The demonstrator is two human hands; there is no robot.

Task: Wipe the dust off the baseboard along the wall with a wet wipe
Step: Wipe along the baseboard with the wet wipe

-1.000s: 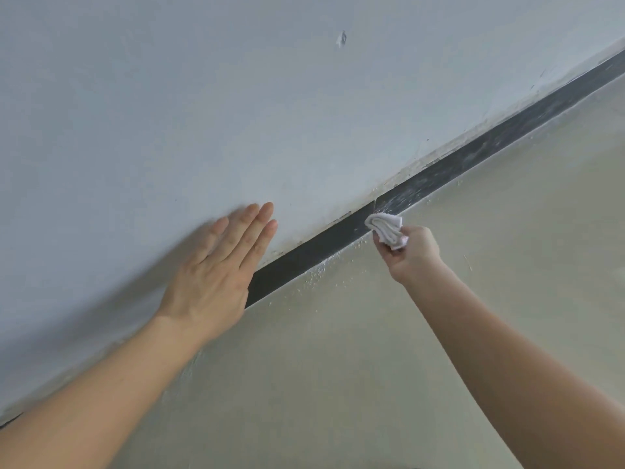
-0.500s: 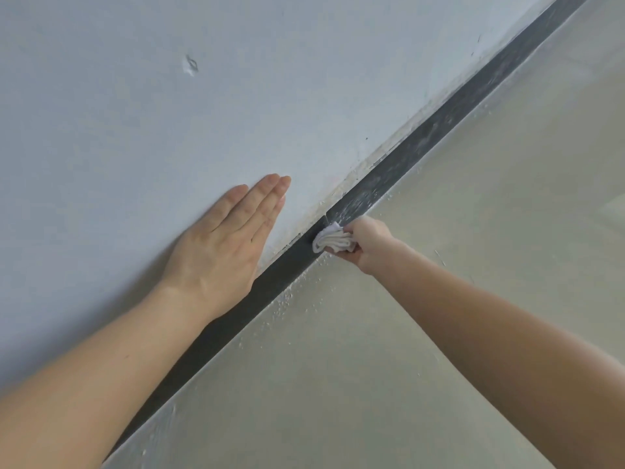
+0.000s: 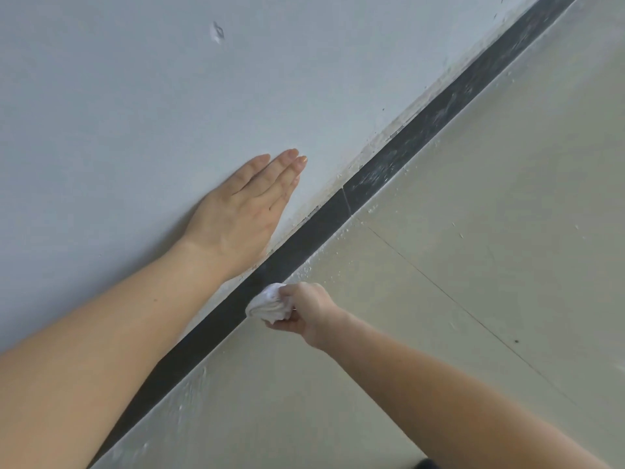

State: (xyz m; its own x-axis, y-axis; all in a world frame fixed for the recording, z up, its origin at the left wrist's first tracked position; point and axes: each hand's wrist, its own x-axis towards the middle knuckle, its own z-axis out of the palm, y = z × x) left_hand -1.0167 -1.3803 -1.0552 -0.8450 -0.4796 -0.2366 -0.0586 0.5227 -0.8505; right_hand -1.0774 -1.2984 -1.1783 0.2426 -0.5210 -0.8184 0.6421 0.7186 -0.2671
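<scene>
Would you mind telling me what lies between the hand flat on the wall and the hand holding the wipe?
In the head view, only the dark baseboard runs between the left hand and the right hand.

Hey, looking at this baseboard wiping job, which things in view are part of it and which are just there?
Part of the job:
wet wipe, bunched in the right hand
baseboard, dusty farther along
left hand, flat on the wall

Just there:
wall, with a chip
floor, with white specks along the baseboard
</scene>
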